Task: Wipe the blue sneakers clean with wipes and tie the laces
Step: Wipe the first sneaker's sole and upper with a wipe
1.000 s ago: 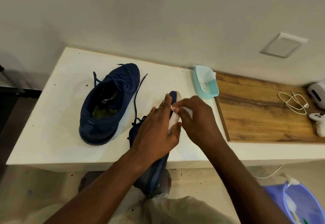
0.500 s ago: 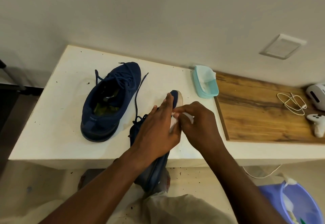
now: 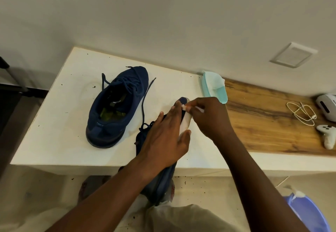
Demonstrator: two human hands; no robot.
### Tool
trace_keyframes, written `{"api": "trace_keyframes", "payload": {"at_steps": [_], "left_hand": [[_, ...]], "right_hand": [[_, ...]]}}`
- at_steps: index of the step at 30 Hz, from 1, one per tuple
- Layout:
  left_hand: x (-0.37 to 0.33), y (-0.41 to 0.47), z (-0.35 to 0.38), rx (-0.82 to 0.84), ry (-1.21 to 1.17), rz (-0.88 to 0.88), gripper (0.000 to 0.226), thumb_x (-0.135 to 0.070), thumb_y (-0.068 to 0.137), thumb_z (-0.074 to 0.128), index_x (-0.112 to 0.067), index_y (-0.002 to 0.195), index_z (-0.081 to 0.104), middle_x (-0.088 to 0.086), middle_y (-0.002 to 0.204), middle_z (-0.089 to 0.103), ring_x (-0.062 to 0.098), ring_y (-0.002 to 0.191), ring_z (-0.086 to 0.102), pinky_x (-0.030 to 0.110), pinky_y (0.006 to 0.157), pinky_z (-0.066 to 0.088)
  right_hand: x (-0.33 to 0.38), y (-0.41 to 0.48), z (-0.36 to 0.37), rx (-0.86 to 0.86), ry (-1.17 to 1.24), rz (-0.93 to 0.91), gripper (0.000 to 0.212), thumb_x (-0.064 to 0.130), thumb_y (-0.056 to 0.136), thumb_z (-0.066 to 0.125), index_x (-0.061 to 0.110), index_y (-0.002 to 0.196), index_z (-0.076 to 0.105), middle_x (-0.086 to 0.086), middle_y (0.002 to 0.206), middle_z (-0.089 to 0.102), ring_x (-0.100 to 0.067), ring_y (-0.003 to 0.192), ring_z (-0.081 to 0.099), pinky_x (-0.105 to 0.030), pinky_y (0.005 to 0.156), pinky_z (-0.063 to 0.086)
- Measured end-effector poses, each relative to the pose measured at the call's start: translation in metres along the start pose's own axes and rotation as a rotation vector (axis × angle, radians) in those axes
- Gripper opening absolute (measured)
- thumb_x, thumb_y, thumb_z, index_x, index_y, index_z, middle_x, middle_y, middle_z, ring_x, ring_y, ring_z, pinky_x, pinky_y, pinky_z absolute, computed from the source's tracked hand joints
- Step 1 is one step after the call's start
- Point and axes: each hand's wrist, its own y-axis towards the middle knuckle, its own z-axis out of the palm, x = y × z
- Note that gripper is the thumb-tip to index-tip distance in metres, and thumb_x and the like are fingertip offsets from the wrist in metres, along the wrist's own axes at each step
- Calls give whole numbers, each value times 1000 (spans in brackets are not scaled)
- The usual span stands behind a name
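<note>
Right hand (image 3: 209,117) has slid toward the toe, pinching a wipe (image 3: 183,106) on the held sneaker (image 3: 161,180). Left hand (image 3: 163,139) grips it over the white table's (image 3: 54,131) near edge. Other sneaker (image 3: 116,104) mid-table, teal tub (image 3: 214,88) at far edge, cable (image 3: 301,113) and controller (image 3: 327,137) on the wood part by the plain wall.

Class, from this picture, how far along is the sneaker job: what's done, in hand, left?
Done: nothing visibly finished. In hand: the left hand grips one sneaker on its side while the right hand pinches a wipe against its pale sole near the toe. Left: the other sneaker sits on the table, laces untied; whether it's been wiped can't be told. Tying hasn't begun.
</note>
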Motion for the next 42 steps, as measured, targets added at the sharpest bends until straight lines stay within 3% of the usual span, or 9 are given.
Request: {"api": "trace_keyframes", "payload": {"at_steps": [4,9,12,19,23,28,31,37,42], "left_hand": [[0,0,2,-14,32,1,78,-37,105,46,-19,162,-4,-2,170,9,13,154,12,11,110,-13],[3,0,3,-10,8,-17,78,-40,105,45,-21,161,-5,-3,170,6,14,154,12,17,112,-8],[4,-1,3,-28,11,34,79,-40,105,46,-19,162,-4,-3,169,9,4,151,7,16,115,-9],[9,1,10,-32,43,56,77,-39,103,46,-16,162,1,3,169,16,13,154,18,20,120,-5],[11,0,10,-26,61,47,79,-46,98,39,-16,162,4,3,168,19,16,153,23,25,123,1],[13,1,11,-18,28,115,72,-43,102,36,-16,163,7,-4,168,6,9,155,5,27,125,-4],[17,3,15,7,87,134,74,-46,99,27,-14,163,9,2,170,11,13,156,8,29,125,-3],[15,0,17,-1,143,109,73,-48,100,22,-11,162,11,6,169,14,18,156,13,27,122,-5],[17,0,17,27,146,126,76,-53,98,13,-12,162,9,6,169,14,16,156,11,31,125,-2]], "right_hand": [[11,28,2,-28,45,56,13,19,94,67,12,98,76,0,98,72,-10,89,63,-15,72,44],[16,62,5,129,33,127,21,23,92,70,4,101,75,-9,98,72,-15,81,63,-23,69,52],[11,36,-5,121,11,96,20,25,93,69,9,103,75,-3,98,71,-13,88,63,-21,74,50],[17,38,-6,66,53,97,20,24,90,72,7,100,77,-6,98,73,-11,83,63,-21,73,52],[26,61,2,156,-70,137,28,25,90,72,-1,100,74,-13,99,73,-25,91,69,-36,85,58],[17,7,-8,70,-86,34,20,19,96,62,10,107,76,-2,100,73,-13,87,63,-15,69,46],[8,-14,-7,27,-46,38,23,14,97,61,11,116,73,-2,108,72,-14,95,64,-20,82,49],[9,47,5,52,-64,11,19,18,97,61,11,106,77,-3,108,73,-16,100,65,-19,80,44],[-1,12,3,-3,-104,-45,24,19,101,55,14,113,74,-1,111,70,-12,97,60,-15,77,40]]}}
